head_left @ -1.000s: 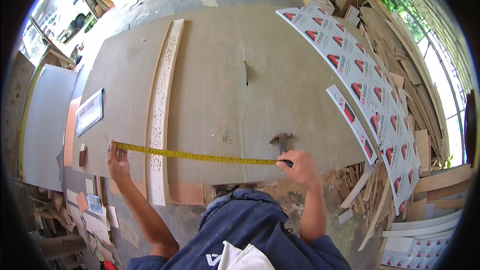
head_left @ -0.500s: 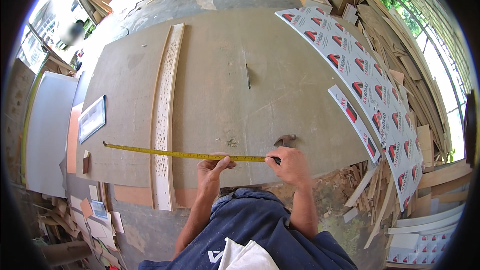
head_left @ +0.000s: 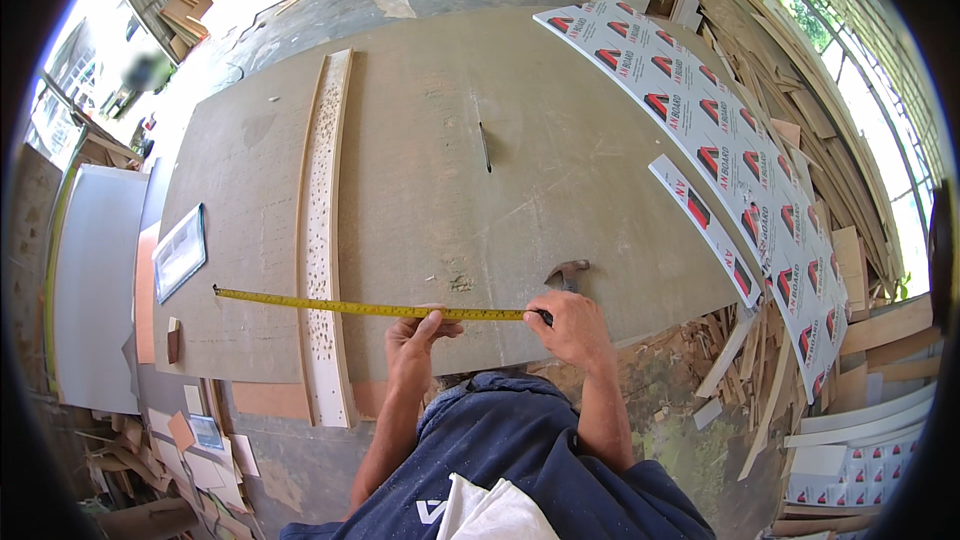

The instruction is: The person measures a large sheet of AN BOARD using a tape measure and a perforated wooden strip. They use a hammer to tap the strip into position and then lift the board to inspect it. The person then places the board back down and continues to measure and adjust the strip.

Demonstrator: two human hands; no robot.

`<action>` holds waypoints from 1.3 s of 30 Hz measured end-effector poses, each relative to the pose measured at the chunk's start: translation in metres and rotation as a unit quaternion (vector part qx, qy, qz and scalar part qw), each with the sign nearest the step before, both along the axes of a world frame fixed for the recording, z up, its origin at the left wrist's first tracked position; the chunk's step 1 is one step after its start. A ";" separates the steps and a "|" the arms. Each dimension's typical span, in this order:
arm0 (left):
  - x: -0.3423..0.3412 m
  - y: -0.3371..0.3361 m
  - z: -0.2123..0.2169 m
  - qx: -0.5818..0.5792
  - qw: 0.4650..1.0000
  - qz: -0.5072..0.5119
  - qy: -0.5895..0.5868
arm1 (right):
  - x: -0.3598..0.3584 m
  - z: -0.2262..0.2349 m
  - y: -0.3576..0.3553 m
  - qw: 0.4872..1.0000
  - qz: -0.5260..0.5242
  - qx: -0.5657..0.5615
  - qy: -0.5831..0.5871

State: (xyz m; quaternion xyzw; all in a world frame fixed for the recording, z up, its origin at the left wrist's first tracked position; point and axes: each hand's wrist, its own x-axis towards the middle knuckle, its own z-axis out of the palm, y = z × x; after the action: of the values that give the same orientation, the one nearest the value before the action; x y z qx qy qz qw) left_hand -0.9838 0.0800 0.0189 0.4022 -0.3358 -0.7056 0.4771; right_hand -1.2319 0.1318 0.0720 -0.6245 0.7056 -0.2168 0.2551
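Note:
A yellow tape measure (head_left: 270,298) is stretched out sideways in front of me, its hooked end free at the left, above the tabletop. My left hand (head_left: 410,342) pinches the blade between thumb and fingers near its middle. Around the black case at the blade's right end, my right hand (head_left: 572,328) is closed, hiding most of the case. Just beyond that hand lies a claw hammer (head_left: 568,273), its handle partly covered by the hand. The blade passes over a long white speckled board (head_left: 322,180) with a wooden edge strip.
The big brown worktable (head_left: 410,170) carries a dark pen-like stick (head_left: 485,147), a clear plastic-wrapped packet (head_left: 180,252) and a small wooden block (head_left: 174,342). Printed white panels (head_left: 690,110) and a narrow offcut (head_left: 704,228) lie at the right. Wood scraps (head_left: 745,370) crowd the floor there.
The view has shifted slightly, so the table's things sit a little further left. Both hands keep their hold, and the extended blade looks slightly shorter.

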 end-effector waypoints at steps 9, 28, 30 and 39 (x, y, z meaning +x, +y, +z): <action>0.002 0.001 0.002 -0.005 1.000 -0.008 0.001 | 0.012 -0.003 -0.004 1.000 0.011 -0.016 -0.011; 0.004 0.008 0.000 0.028 1.000 -0.013 0.005 | 0.022 -0.012 -0.001 0.999 -0.036 0.000 0.003; 0.002 0.007 0.000 0.034 0.999 -0.022 -0.001 | 0.023 -0.013 0.000 0.999 -0.043 0.000 0.005; -0.030 0.008 -0.011 0.012 0.984 -0.161 -0.074 | 0.034 -0.022 0.003 0.998 -0.041 -0.039 -0.001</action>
State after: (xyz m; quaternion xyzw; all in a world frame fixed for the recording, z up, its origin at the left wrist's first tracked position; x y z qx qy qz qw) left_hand -1.0134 0.0877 0.0080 0.3996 -0.4222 -0.7454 0.3262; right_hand -1.1979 0.1343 0.0496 -0.6040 0.7214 -0.2555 0.2223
